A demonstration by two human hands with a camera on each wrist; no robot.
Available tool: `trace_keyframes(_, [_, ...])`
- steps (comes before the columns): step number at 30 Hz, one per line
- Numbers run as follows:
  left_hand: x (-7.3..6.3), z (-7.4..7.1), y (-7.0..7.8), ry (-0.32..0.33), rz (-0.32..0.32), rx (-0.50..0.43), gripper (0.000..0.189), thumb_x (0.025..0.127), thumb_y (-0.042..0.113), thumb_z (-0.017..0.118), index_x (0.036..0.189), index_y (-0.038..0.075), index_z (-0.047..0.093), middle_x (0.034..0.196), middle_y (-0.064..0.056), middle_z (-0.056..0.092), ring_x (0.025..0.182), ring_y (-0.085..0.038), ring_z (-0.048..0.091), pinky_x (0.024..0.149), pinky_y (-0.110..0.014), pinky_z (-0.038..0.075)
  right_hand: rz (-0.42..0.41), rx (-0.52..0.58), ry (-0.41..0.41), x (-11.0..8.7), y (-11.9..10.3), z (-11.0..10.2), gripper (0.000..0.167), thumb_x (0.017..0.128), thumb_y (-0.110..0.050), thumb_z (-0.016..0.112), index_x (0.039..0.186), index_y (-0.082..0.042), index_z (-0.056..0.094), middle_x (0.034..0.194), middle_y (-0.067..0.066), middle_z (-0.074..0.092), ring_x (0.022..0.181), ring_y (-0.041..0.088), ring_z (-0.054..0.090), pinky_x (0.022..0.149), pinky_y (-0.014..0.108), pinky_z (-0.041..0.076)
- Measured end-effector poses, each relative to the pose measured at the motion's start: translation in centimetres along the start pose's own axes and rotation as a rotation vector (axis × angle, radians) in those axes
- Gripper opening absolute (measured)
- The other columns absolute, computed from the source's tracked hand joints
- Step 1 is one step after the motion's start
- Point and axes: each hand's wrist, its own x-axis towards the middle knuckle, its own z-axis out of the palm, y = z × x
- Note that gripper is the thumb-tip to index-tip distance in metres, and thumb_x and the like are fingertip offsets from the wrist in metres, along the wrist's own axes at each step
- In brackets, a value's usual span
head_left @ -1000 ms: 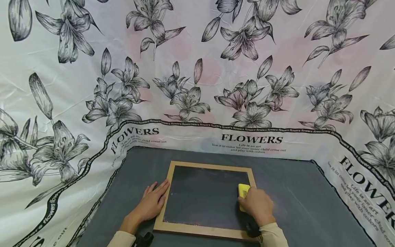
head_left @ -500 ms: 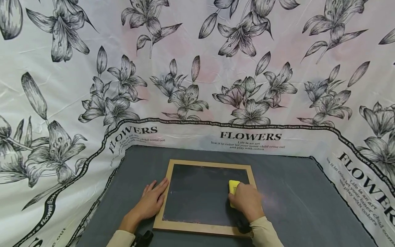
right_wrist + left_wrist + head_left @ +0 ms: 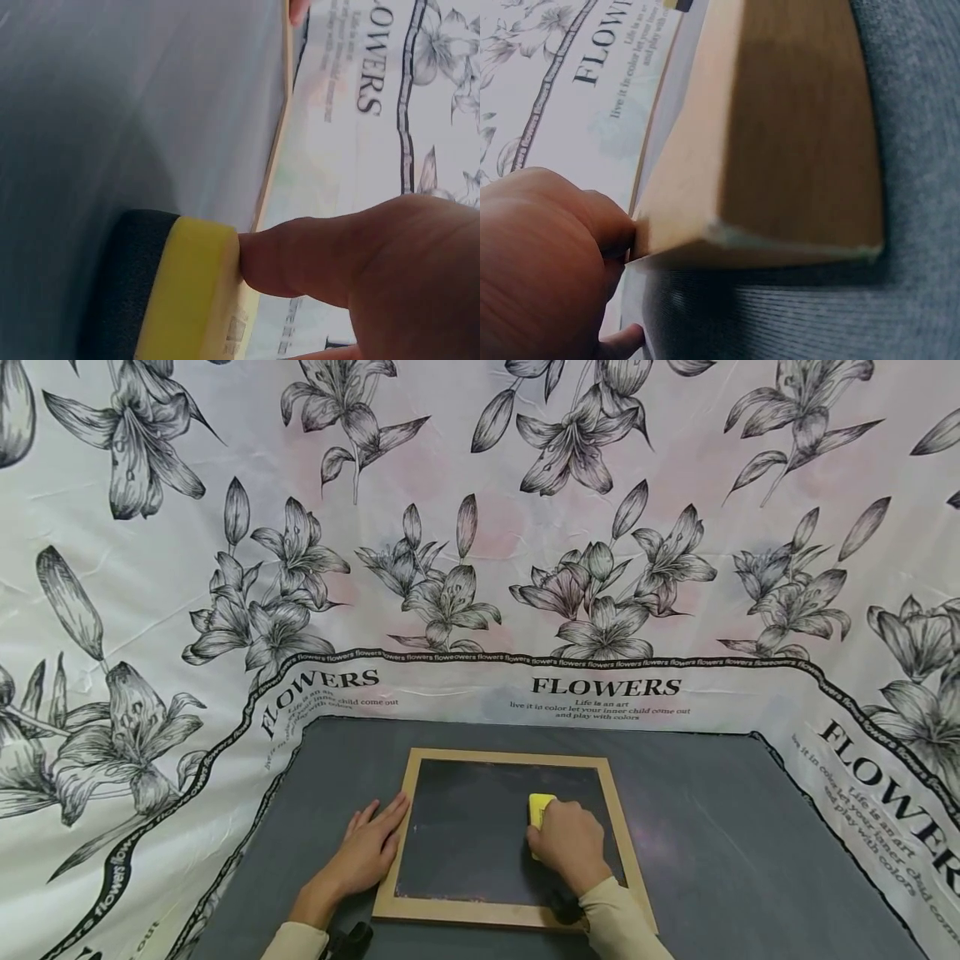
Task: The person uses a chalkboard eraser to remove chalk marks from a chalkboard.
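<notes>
A small blackboard [image 3: 465, 835] with a light wooden frame [image 3: 510, 757] lies flat on the grey table. My right hand [image 3: 572, 842] grips a yellow eraser [image 3: 538, 810] on the right half of the board. In the right wrist view the eraser [image 3: 187, 292] has a dark felt side facing the board surface [image 3: 112, 112], and the thumb [image 3: 300, 255] presses on its yellow back. My left hand [image 3: 363, 852] rests with extended fingers against the frame's left edge. The left wrist view shows that hand [image 3: 547, 247] beside the frame's wooden corner [image 3: 727, 225].
The grey tabletop [image 3: 735, 827] extends around the board. A white cloth [image 3: 420, 585] printed with black lilies and lettering rises behind and at both sides. Dark wrist bands [image 3: 348, 941] sit under the wrists.
My right hand has slid the eraser leftward across the board, away from the right side of the frame. The left hand stays in place at the left edge.
</notes>
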Motion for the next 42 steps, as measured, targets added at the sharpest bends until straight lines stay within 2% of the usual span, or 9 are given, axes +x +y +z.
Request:
trace_keyframes(9, [-0.1, 0.0, 0.1, -0.007, -0.008, -0.004, 0.058, 0.111, 0.008, 0.058, 0.168, 0.008, 0.046, 0.176, -0.010, 0.040, 0.162, -0.058, 0.027, 0.126, -0.082, 0.013, -0.026, 0.012, 0.009, -0.2, -2.7, 0.9, 0.033, 0.091, -0.034, 0.083, 0.086, -0.002, 0.073, 0.068, 0.007, 0.058, 0.057, 0.021, 0.054, 0.050, 0.041, 0.051])
trace_keyframes(16, [0.0, -0.2, 0.1, -0.005, 0.005, -0.001, 0.057, 0.112, 0.008, 0.058, 0.168, 0.007, 0.045, 0.176, -0.012, 0.040, 0.162, -0.058, 0.026, 0.125, -0.083, 0.013, -0.041, 0.012, 0.009, -0.1, -4.1, 0.8, 0.037, 0.090, -0.036, 0.085, 0.095, 0.000, 0.077, 0.075, 0.010, 0.067, 0.061, 0.023, 0.060, 0.057, 0.045, 0.058])
trace_keyframes(27, [0.0, 0.0, 0.1, -0.010, 0.004, 0.007, 0.058, 0.112, 0.008, 0.057, 0.169, 0.008, 0.044, 0.177, -0.012, 0.039, 0.162, -0.058, 0.027, 0.125, -0.083, 0.013, -0.075, -0.009, 0.021, -0.4, -5.8, 1.4, 0.036, 0.090, -0.036, 0.084, 0.091, -0.001, 0.078, 0.073, 0.010, 0.067, 0.060, 0.024, 0.062, 0.055, 0.045, 0.059])
trace_keyframes(34, [0.1, 0.2, -0.2, 0.013, 0.026, -0.013, 0.057, 0.110, 0.007, 0.058, 0.166, 0.006, 0.047, 0.175, -0.016, 0.041, 0.160, -0.061, 0.028, 0.122, -0.086, 0.014, -0.083, 0.001, 0.004, -0.4, -7.1, 1.7, 0.038, 0.092, -0.038, 0.084, 0.092, -0.001, 0.078, 0.075, 0.011, 0.068, 0.062, 0.025, 0.064, 0.057, 0.045, 0.060])
trace_keyframes(42, [0.0, 0.1, 0.0, -0.020, -0.008, -0.005, 0.057, 0.112, 0.007, 0.057, 0.168, 0.008, 0.045, 0.177, -0.011, 0.039, 0.162, -0.058, 0.025, 0.125, -0.083, 0.011, -0.092, -0.013, -0.005, -0.5, -8.5, 2.1, 0.041, 0.092, -0.041, 0.085, 0.094, -0.001, 0.079, 0.077, 0.011, 0.068, 0.063, 0.025, 0.065, 0.058, 0.045, 0.062])
